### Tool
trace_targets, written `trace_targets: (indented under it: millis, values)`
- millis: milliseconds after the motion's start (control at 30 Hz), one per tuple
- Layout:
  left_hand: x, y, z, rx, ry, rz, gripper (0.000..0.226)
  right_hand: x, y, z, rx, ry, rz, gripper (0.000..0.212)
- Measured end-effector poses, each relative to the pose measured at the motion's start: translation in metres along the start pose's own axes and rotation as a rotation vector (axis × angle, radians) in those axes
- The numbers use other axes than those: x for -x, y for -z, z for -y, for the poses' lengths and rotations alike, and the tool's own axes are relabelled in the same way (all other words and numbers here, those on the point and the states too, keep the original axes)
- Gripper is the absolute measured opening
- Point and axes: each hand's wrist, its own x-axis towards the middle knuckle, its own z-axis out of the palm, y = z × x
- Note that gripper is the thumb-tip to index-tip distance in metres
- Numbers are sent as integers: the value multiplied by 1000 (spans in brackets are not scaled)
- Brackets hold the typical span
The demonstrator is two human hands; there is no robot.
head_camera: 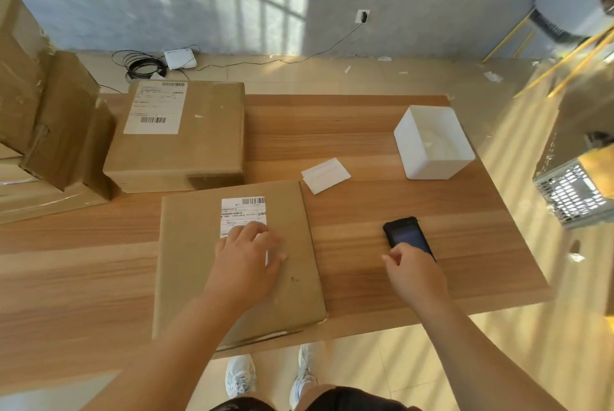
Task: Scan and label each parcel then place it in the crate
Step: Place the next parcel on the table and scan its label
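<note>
Left grip flat on parcel, wooden table.

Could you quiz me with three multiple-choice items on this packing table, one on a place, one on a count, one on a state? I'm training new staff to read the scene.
1. Where does the black handheld scanner lie?
A. On the table, right of the near parcel
B. Inside the white box
C. On the far parcel

2. How many parcels on the table show a shipping label on top?
A. One
B. Two
C. Four

3. What is the left hand doing?
A. Lifting the parcel
B. Resting flat on the near parcel's label
C. Gripping the scanner

Answers:
1. A: it lies on the bare table beside the near parcel, under the right hand.
2. B: the near parcel and the far parcel each bear one.
3. B: its palm lies spread on the label.
</note>
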Motion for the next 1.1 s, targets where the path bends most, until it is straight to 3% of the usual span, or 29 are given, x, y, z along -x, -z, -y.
trace_targets:
  millis: [100,267,433,567,733,867,967,1100]
  values:
    - [-1,-19,-20,-17,13,37,36,-9,3,-33,74,-89,9,37]
    - [2,-36,-41,-80,107,4,47,-29,1,-63,77,-47,31,86]
    - [4,-42,-47,-89,168,-42,49,-46,-9,-68,32,-40,193,119]
    - [6,-44,-50,-86,187,-59,52,-51,-16,-62,170,-44,158,120]
    - [7,-46,-44,-16,174,-65,59,-64,-9,-56,1,-160,206,115]
    - [5,-36,-40,113,188,-41,45,-63,0,-42,-187,-162,214,113]
    - [9,-25,-34,183,207,-57,38,-54,9,-25,-336,-73,178,107]
    - [23,-10,-11,192,291,-135,34,-32,31,8,-338,143,158,91]
